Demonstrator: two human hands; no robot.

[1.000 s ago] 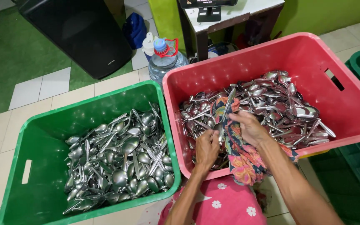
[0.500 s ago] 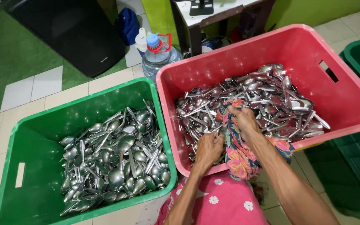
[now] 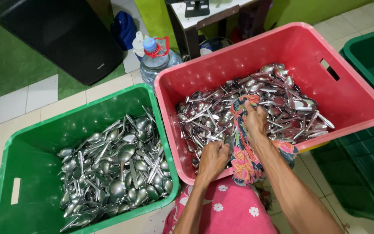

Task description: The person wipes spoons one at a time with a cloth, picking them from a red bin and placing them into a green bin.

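mid-frame, the right hand (image 3: 255,120) grips a cloth (image 3: 243,156) draped over the red bin (image 3: 282,47) rim, apparently for wiping, while the left hand (image 3: 213,158) closes on a spoon (image 3: 228,143)

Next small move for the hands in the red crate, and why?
Probably lift the spoon clear with the left hand and draw it through the cloth. The right hand grips the cloth over the spoon pile in the red crate, and the left hand pinches a spoon beside it.

Bare forearms, no sleeves; pink garment (image 3: 230,210) with white flowers.
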